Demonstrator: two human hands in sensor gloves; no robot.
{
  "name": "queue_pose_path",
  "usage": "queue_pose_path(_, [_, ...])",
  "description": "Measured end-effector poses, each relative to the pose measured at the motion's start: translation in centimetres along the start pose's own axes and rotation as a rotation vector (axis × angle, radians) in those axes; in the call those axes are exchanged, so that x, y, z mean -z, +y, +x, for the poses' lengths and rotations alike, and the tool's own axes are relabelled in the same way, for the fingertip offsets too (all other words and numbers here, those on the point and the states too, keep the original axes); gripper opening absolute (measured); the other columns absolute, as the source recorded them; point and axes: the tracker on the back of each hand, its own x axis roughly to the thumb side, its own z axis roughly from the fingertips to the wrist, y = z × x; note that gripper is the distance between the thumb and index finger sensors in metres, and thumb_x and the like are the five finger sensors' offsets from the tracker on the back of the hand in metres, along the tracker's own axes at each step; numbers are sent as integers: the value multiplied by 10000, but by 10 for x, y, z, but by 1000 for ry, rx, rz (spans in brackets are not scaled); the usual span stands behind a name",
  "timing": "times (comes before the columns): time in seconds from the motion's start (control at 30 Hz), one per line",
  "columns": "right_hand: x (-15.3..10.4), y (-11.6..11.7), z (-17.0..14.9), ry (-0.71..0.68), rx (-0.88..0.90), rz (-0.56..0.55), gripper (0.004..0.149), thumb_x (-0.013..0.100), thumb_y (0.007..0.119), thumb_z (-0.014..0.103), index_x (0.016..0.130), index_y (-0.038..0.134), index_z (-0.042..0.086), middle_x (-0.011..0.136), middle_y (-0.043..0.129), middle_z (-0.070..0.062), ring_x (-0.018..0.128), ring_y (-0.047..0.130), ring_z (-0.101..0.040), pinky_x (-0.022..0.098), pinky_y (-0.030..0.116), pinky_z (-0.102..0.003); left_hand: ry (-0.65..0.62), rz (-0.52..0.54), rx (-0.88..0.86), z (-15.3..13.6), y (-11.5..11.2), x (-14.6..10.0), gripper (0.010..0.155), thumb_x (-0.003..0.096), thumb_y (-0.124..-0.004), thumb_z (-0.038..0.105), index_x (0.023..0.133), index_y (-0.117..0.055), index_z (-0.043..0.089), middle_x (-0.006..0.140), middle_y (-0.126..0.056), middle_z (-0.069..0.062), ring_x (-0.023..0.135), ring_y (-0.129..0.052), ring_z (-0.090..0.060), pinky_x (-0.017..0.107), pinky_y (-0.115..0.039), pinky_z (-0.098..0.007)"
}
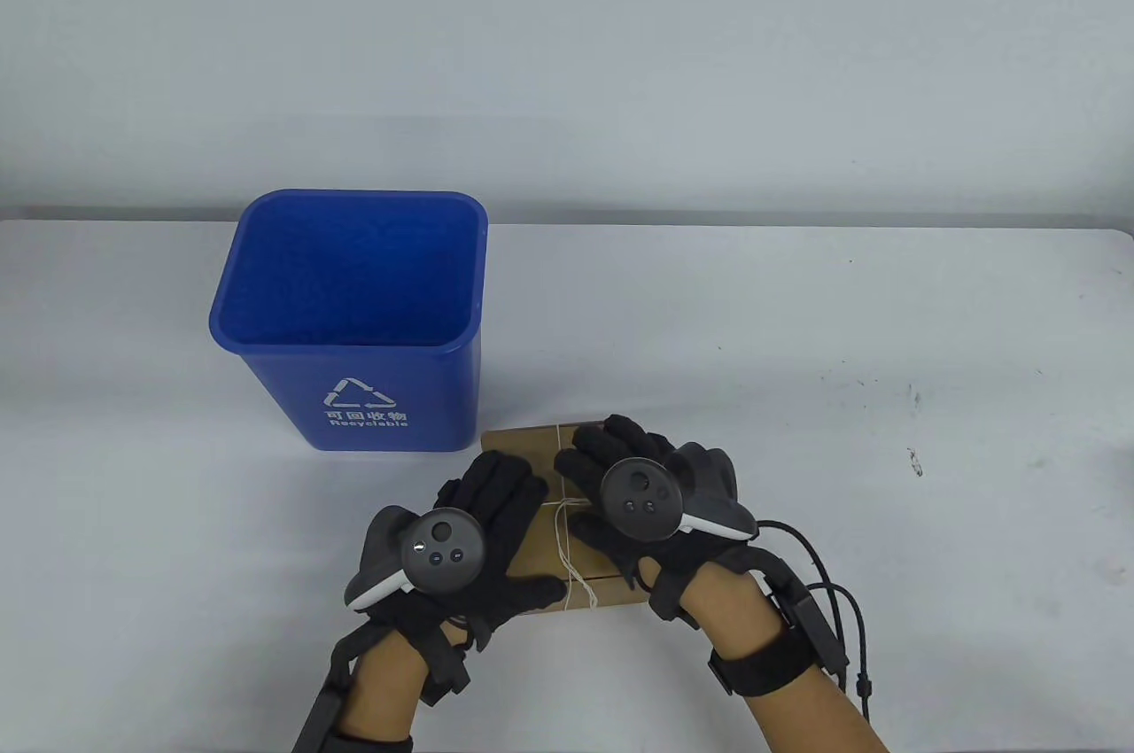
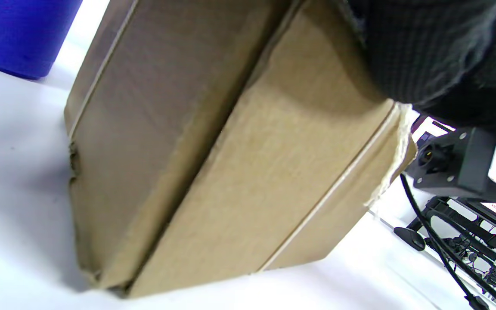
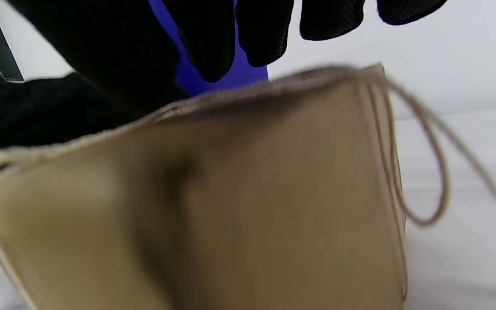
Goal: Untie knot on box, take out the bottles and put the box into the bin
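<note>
The cardboard box (image 1: 523, 443) sits on the tabletop (image 1: 797, 363) just in front of the blue bin (image 1: 354, 319), tied with pale string (image 1: 567, 540). The left hand (image 1: 469, 540) lies flat on the box's left half, fingers straight. The right hand (image 1: 620, 478) spreads over its right half beside the knot; whether it pinches string is unclear.

Brown cardboard box (image 1: 532, 445) tied with pale string (image 1: 567, 554), placed on white table (image 1: 797, 328), just before and right of blue plastic recycling bin (image 1: 354, 399), both gloved hands laid on top.
</note>
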Motion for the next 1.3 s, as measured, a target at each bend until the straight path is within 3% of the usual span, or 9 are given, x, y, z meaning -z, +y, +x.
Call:
queue_pose_path(0.07, [1, 7, -5, -8, 60, 68, 626, 503, 709, 431, 1044, 537, 169, 1120, 419, -115, 997, 424, -508, 651, 440, -691, -6, 9, 3, 1, 0, 0, 1020, 430, -777, 690, 1182, -288, 205, 1219, -170, -86, 1152, -80, -426, 756, -215, -743])
queue_pose_path(0.13, [-1, 10, -9, -18, 95, 15, 624, 496, 720, 420, 1040, 557, 160, 1117, 433, -120, 998, 415, -504, 645, 445, -698, -22, 35, 15, 5, 0, -1, 1004, 433, -786, 676, 1181, -321, 195, 1219, -198, -106, 1148, -98, -454, 746, -204, -755])
queue_pose_path(0.33, [-5, 16, -21, -22, 171, 21, 642, 503, 681, 446, 1054, 499, 170, 1124, 361, -85, 1015, 334, -451, 650, 428, -690, -83, 103, 168, 28, -5, -2, 878, 447, -812, 619, 1160, -480, 229, 1211, -324, -108, 1143, -181, -449, 753, -231, -741])
queue_pose_path(0.5, [-8, 19, -23, -25, 182, 10, 645, 504, 663, 447, 1058, 480, 172, 1126, 341, -81, 1018, 309, -443, 649, 423, -692, -86, 144, 208, 32, -7, -6, 869, 441, -810, 621, 1144, -511, 209, 1197, -381, -116, 1137, -195, -450, 753, -242, -735])
queue_pose_path(0.67, [-9, 19, -23, -24, 189, 5, 643, 505, 654, 447, 1060, 472, 177, 1126, 330, -80, 1022, 298, -435, 649, 419, -694, -123, 252, 267, 37, -2, -18, 705, 446, -841, 570, 1052, -699, 238, 1167, -507, -100, 1140, -300, -442, 763, -303, -726])
queue_pose_path(0.87, [-9, 20, -23, -22, 199, 4, 645, 504, 656, 447, 1060, 471, 177, 1126, 326, -75, 1022, 292, -431, 649, 418, -693, -133, 255, 227, 46, -12, -13, 812, 428, -881, 561, 1069, -601, 148, 1166, -460, -102, 1128, -314, -451, 757, -313, -727])
queue_pose_path(0.97, [-9, 20, -24, -23, 200, 4, 642, 505, 655, 445, 1060, 470, 181, 1126, 326, -74, 1023, 291, -428, 650, 418, -693, -112, 299, 205, 49, -15, -10, 694, 438, -871, 532, 988, -671, 159, 1134, -524, -99, 1109, -392, -456, 753, -362, -716])
queue_pose_path(1.1, [-8, 20, -24, -23, 202, 4, 640, 507, 653, 447, 1060, 469, 181, 1126, 326, -74, 1022, 288, -427, 650, 418, -691, -99, 323, 78, 46, -13, -10, 415, 479, -834, 442, 848, -820, 251, 1085, -642, -83, 1091, -480, -449, 754, -382, -707])
queue_pose_path(1.3, [-9, 20, -24, -23, 205, 2, 643, 505, 650, 450, 1061, 467, 182, 1126, 322, -71, 1022, 287, -426, 649, 415, -693, -21, 379, 14, 25, 0, -17, 420, 486, -817, 397, 834, -821, 162, 1054, -671, -87, 1071, -518, -451, 745, -421, -700])
